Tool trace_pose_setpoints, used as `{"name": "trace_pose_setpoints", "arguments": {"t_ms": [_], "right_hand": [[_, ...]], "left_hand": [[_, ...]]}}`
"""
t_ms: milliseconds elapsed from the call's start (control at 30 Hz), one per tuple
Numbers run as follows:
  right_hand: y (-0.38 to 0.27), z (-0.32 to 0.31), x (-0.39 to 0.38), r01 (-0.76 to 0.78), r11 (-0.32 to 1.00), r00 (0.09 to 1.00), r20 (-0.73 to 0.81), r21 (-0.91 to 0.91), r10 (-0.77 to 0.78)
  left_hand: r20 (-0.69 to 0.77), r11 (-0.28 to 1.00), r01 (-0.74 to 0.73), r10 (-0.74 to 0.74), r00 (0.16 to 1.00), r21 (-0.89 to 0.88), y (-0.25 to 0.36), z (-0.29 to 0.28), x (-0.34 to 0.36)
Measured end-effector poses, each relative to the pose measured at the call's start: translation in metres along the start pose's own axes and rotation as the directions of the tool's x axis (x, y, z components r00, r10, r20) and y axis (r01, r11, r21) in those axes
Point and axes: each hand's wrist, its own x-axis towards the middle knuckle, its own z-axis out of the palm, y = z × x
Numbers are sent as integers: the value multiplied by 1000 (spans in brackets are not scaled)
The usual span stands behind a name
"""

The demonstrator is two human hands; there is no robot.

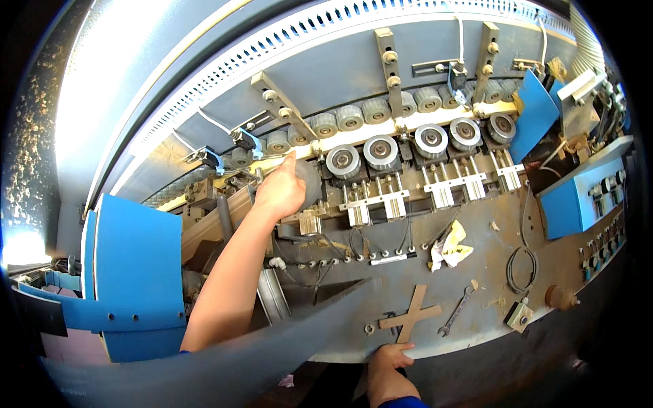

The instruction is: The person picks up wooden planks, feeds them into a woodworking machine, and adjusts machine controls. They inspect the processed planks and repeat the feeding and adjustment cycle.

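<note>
One head camera looks down, close, onto the machine bed [476,272].

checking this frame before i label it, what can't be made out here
Head view, all of it:
- Left hand covers a grey roller; the fingers' grip is hidden behind the hand.
- Right hand rests at the machine bed's edge; its forearm is cut off by the lower edge.
- Spanner and wooden cross: too small for detail.
- Right-side control knobs: warped by the fisheye rim.

Grey machine deck [476,234] with wooden cross [412,314], spanner [458,310], coiled cable [521,264], perhaps crumpled yellow rag [449,246].
</note>
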Motion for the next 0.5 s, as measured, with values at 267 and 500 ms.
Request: {"name": "trace_pose_setpoints", "arguments": {"t_ms": [267, 500], "right_hand": [[-1, 0, -3, -1, 1000, 1000, -15, 12, 1], [-5, -6, -12, -20, 999, 1000, -19, 35, 20]], "left_hand": [[57, 989, -17, 9, 998, 146, 3, 1, 30], [96, 978, -82, 64, 993, 193, 10, 1, 33]]}}
